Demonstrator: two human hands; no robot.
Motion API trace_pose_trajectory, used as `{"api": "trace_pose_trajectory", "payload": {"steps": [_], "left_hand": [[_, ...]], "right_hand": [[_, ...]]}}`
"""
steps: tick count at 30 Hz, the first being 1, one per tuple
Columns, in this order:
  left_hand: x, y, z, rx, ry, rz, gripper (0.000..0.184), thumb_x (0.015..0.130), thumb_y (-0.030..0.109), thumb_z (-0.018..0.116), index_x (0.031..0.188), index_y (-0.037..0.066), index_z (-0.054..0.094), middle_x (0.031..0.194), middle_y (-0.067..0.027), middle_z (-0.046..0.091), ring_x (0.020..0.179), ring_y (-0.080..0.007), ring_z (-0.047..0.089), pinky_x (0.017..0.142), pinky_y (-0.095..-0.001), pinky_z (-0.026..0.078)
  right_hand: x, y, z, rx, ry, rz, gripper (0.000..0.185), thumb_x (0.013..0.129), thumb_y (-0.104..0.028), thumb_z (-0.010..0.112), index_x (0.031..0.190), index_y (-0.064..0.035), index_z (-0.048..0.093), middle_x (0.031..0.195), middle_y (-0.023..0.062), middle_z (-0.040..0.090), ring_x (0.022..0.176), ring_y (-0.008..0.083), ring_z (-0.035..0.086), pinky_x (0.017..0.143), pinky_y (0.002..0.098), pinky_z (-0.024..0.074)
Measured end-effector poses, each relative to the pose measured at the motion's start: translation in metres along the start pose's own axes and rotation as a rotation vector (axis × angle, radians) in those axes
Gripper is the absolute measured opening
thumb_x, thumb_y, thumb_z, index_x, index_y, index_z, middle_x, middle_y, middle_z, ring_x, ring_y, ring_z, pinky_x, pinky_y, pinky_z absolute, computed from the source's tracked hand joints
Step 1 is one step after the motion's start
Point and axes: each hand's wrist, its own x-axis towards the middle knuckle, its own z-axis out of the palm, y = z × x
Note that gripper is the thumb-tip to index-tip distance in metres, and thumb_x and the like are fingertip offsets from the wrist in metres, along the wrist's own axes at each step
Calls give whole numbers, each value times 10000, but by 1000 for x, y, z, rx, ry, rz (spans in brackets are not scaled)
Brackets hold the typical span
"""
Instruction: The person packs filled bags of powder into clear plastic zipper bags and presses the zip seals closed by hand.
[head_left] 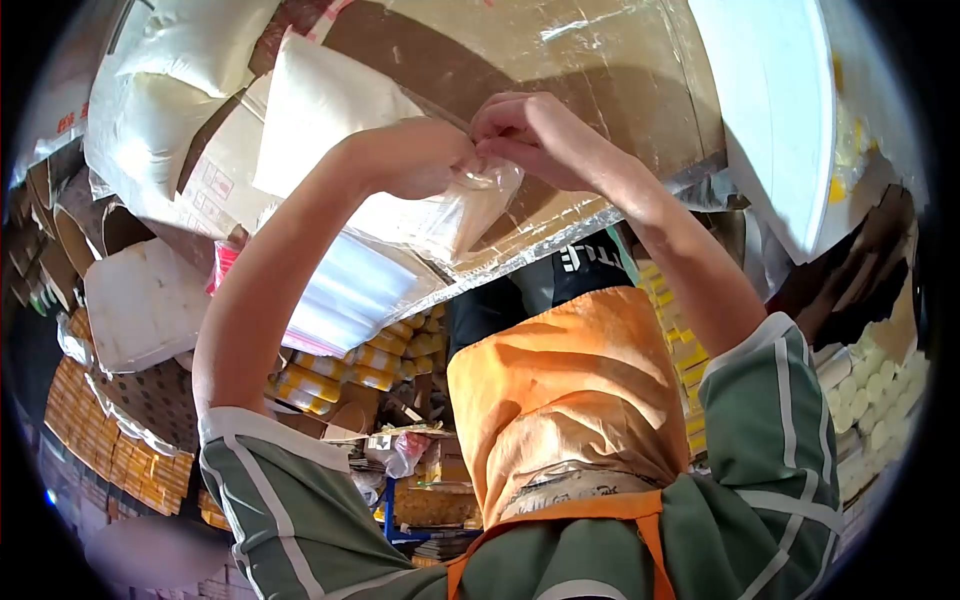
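Observation:
A clear plastic bag filled with something cream-white [325, 105] lies on the cardboard-covered table [640, 75], partly hidden behind my left wrist. My left hand [425, 158] is closed on the bag's loose clear end, its fingertips mostly turned out of sight. Right beside it, my right hand [540, 138] pinches the same gathered plastic, with the fingers curled. Both hands nearly touch at this end. Under my left forearm, at the table's near edge, is a stack of flat clear plastic bags [355, 280] with a pink edge.
More filled white bags [185, 80] lie at the far left. A white panel [770, 110] stands at the right. Below the table are yellow-and-white wrapped packs [375, 365], a white box [145, 305] and stacked orange packs [120, 430]. My orange apron [560, 390] is close to the table edge.

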Motion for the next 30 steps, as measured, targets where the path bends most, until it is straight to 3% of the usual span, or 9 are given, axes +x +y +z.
{"api": "trace_pose_trajectory", "payload": {"steps": [2, 6, 9, 12, 14, 19, 24, 26, 30], "left_hand": [[-7, -6, 2, -2, 1, 22, 251, 796, 56, 499, 992, 27, 653, 872, -229, 633, 854, -366, 611, 795, -399, 480], [-56, -39, 1, -582, 805, 183, 291, 880, 169, 606, 1142, 45, 637, 1097, -120, 649, 1023, -237, 603, 881, -379, 483], [-92, -94, 10, 19, 1365, -308, 315, 883, 226, 650, 1128, 31, 614, 1032, -140, 665, 981, -252, 634, 869, -360, 484], [-104, -117, 19, -664, 1021, -542, 535, 861, 417, 686, 1109, -49, 599, 959, -134, 672, 924, -187, 643, 804, -326, 503], [-105, -125, 25, -712, 981, -437, 578, 848, 453, 689, 1120, -48, 595, 970, -125, 670, 923, -175, 640, 796, -318, 508], [-100, -119, 1, -923, 683, -240, 649, 816, 465, 728, 1224, -12, 563, 1045, -93, 661, 936, -159, 639, 809, -300, 521], [-80, -108, -1, -892, 665, -43, 679, 790, 393, 771, 1274, -13, 523, 1093, -104, 646, 971, -172, 634, 860, -307, 507], [-72, -105, 1, -905, 682, -226, 693, 781, 416, 758, 1260, -27, 525, 1083, -104, 648, 972, -176, 634, 876, -302, 495], [-72, -87, -5, -812, 584, -167, 447, 754, 426, 723, 925, 35, 591, 751, -13, 538, 673, -105, 513, 596, -276, 410]], "right_hand": [[5, 0, 5, 105, 2, 45, 119, 885, -92, 651, 908, 25, 655, 962, 85, 638, 858, 205, 630, 736, 313, 500], [11, -10, 6, -47, 71, 69, 214, 901, -204, 661, 908, 11, 655, 857, 155, 652, 803, 289, 637, 705, 383, 493], [18, -28, -3, -231, 45, 368, 417, 924, -376, 592, 845, 28, 658, 830, 198, 670, 796, 323, 664, 716, 423, 506], [27, -43, -3, -360, 37, 644, 458, 921, -394, 533, 800, 21, 683, 758, 203, 681, 772, 343, 680, 733, 443, 525], [33, -42, 3, -630, -56, 685, 345, 878, -280, 537, 833, 18, 704, 725, 192, 686, 767, 333, 690, 761, 425, 541], [47, -48, -12, -355, -347, 908, 320, 815, -117, 472, 774, 148, 648, 731, 247, 679, 604, 302, 702, 581, 393, 574], [27, -18, 3, -277, -616, 964, 269, 835, -80, 529, 726, 137, 644, 723, 239, 678, 597, 265, 705, 528, 360, 582], [17, -5, 10, -62, -318, 1007, 193, 815, -19, 581, 720, 139, 637, 711, 222, 675, 594, 263, 702, 506, 362, 587], [6, -10, 25, 111, 43, 1026, 133, 810, 52, 549, 813, 107, 669, 693, 193, 667, 637, 273, 700, 484, 369, 573]]}}
